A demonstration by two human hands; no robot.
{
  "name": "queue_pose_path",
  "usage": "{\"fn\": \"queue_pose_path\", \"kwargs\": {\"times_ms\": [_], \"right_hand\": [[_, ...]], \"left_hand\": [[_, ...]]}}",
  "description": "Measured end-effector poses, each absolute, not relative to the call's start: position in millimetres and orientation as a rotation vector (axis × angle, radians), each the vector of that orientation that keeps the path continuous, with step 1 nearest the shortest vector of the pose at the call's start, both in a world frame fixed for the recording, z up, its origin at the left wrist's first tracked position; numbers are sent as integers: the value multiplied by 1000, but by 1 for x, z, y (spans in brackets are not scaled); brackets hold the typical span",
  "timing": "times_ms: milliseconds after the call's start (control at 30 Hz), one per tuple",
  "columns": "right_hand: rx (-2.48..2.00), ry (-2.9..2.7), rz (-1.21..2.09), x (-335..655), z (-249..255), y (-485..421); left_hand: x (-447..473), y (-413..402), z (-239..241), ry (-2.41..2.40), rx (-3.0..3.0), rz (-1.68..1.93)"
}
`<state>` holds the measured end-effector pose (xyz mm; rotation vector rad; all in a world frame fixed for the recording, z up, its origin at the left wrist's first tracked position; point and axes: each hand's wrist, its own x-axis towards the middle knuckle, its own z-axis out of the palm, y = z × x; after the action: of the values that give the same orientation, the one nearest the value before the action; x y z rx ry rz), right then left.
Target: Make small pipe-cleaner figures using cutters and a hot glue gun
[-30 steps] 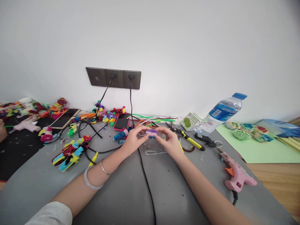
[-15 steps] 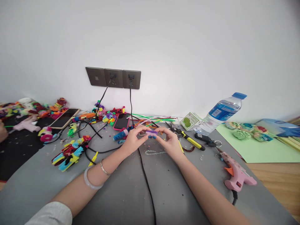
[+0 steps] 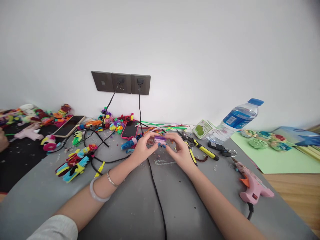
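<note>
Between my two hands is a small bundle of purple and pink pipe cleaners [image 3: 159,140], held above the grey tabletop. My left hand [image 3: 143,149] pinches its left side between thumb and fingers. On the right side, my right hand [image 3: 182,151] grips it the same way, with the thumb below and the fingers above. Parts of the bundle are hidden by fingertips. Just under the hands lies a pale glittery strand [image 3: 165,162]. Yellow-and-black pliers [image 3: 205,150] rest beyond my right hand.
A pink glue gun [image 3: 255,190] lies at right, near a car key [image 3: 217,146] and a tilted water bottle [image 3: 236,120]. Colourful pipe-cleaner figures [image 3: 75,163] and black cables [image 3: 156,193] are at left and centre. Another person's hand [image 3: 3,140] shows at the far left edge.
The bundle has turned between my fingers, so more of its pink and purple now shows. My right-hand fingers have shifted slightly; the arms stay about where they were.
</note>
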<state>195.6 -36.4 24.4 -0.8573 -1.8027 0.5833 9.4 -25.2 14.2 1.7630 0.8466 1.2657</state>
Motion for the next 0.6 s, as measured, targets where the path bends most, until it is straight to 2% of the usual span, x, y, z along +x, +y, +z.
{"fn": "queue_pose_path", "kwargs": {"times_ms": [600], "right_hand": [[-831,-1766,655,194,25,-35]], "left_hand": [[6,-23,13,857,1772,1302]]}}
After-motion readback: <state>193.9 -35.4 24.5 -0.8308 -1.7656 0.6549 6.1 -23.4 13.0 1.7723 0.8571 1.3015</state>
